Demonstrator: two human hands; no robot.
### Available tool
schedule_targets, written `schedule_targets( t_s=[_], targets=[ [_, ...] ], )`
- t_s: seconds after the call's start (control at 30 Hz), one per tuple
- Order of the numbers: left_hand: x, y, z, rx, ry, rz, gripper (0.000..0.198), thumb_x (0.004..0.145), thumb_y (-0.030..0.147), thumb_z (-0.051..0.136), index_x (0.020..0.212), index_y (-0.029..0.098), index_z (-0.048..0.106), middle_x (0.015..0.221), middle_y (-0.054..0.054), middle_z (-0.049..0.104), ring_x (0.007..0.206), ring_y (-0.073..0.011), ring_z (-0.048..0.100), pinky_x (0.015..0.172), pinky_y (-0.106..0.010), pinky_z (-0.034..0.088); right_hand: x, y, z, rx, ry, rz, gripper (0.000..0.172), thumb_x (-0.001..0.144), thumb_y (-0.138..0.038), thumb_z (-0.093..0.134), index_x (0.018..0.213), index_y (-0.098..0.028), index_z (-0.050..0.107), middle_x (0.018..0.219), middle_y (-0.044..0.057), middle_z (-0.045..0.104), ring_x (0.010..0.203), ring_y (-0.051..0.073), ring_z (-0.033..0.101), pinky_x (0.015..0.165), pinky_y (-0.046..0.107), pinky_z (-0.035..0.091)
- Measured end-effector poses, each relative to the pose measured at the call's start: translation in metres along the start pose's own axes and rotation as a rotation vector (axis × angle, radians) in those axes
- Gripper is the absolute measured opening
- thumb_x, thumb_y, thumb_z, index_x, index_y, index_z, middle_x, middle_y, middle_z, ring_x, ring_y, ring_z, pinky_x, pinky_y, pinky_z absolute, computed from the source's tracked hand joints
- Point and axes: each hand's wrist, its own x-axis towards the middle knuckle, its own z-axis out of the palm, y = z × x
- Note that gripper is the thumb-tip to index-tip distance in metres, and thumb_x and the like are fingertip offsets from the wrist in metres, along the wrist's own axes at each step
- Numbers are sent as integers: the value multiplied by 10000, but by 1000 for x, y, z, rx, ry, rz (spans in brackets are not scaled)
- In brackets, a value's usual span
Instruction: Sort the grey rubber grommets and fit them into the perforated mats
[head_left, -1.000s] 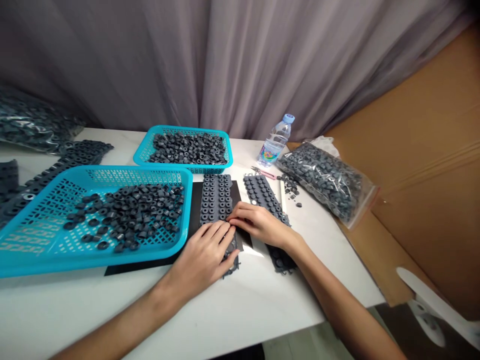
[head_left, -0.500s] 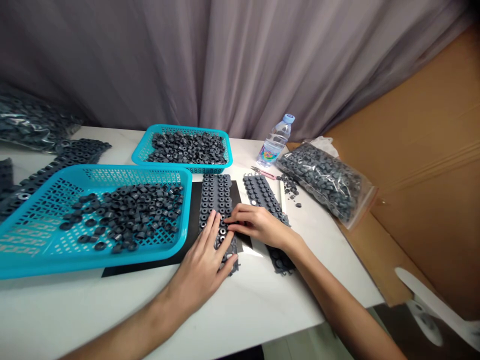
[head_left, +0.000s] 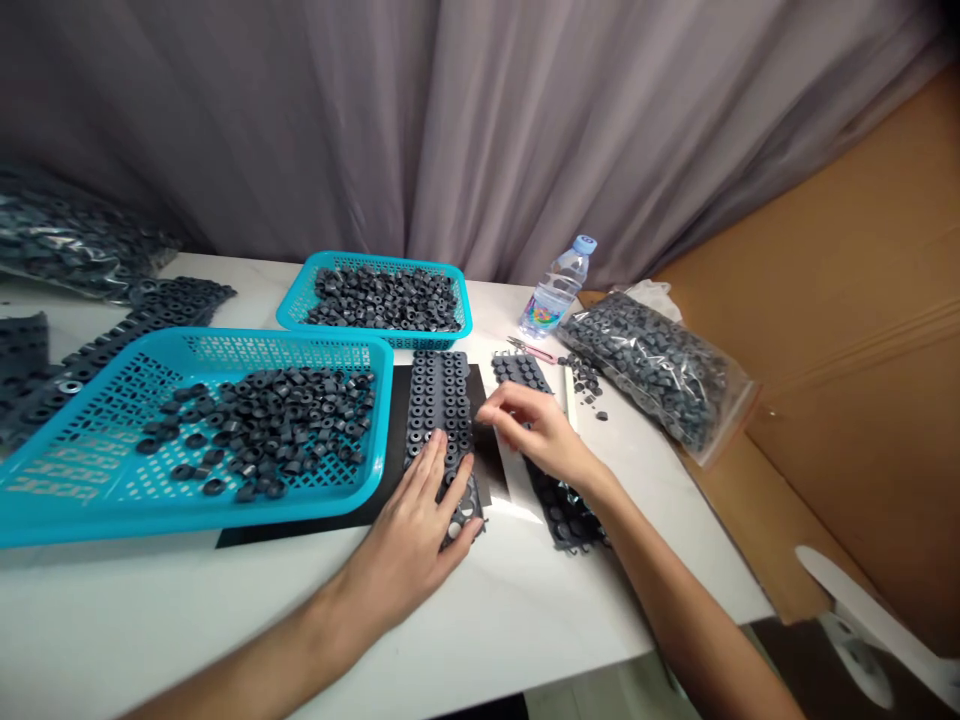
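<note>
My left hand [head_left: 424, 520] lies flat, fingers apart, on the near end of a dark grey rubber strip [head_left: 444, 395] studded with small rings, which rests on a black mat [head_left: 390, 455]. My right hand [head_left: 529, 430] hovers just right of that strip with thumb and fingertips pinched together; whether a ring sits between them is too small to tell. Under and behind the right hand lies a second dark grey strip [head_left: 564, 505]. A turquoise basket [head_left: 112, 505] with several loose dark rings stands to the left.
A second turquoise basket [head_left: 450, 330] full of rings stands behind. A water bottle [head_left: 559, 285], pink-handled snips [head_left: 529, 348] and a clear bag of rings [head_left: 656, 370] sit at the right. More strips [head_left: 161, 300] and a bag [head_left: 67, 240] lie far left. Cardboard [head_left: 862, 330] borders the right.
My left hand opened from curled to flat on the strip. My right hand lifted off the strip and drew back to the right, fingers pinched. The view shifted slightly.
</note>
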Motion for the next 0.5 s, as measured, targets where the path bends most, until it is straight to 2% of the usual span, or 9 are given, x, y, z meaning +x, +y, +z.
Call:
schedule_targets(
  t_s=[0.07, 0.17, 0.3, 0.5],
  targets=[
    [0, 0, -1, 13, -4, 9, 581, 1039, 365, 544, 1546, 91, 476, 1699, -264, 177, 1572, -414, 195, 1220, -533, 387, -5, -2, 2, -42, -135, -35, 243, 1045, -421, 589, 1002, -201, 683, 975, 46, 665, 814, 160, 622, 699, 270, 527],
    [0, 0, -3, 33, 1, 20, 539, 1043, 336, 535, 1530, 107, 503, 1697, -271, 177, 1576, -409, 177, 1215, -536, 391, -10, 0, 4, -147, -232, -80, 205, 1003, -408, 666, 1059, -213, 695, 1009, 44, 670, 812, 164, 618, 764, 300, 534],
    [0, 0, -4, 15, 0, 25, 553, 1042, 375, 547, 1544, 149, 488, 1711, -246, 150, 1580, -404, 167, 1193, -546, 417, -10, 2, 4, -201, -274, -107, 182, 1032, -365, 623, 1116, -224, 701, 1052, 56, 676, 837, 173, 628, 793, 309, 529],
    [0, 0, -5, 9, -9, 20, 546, 1053, 355, 532, 1557, 152, 476, 1708, -254, 157, 1582, -396, 167, 1198, -539, 409, -9, 1, -9, -189, -284, -82, 173, 1059, -290, 556, 1072, -216, 712, 1036, 61, 707, 893, 190, 651, 817, 312, 521]
  ],
)
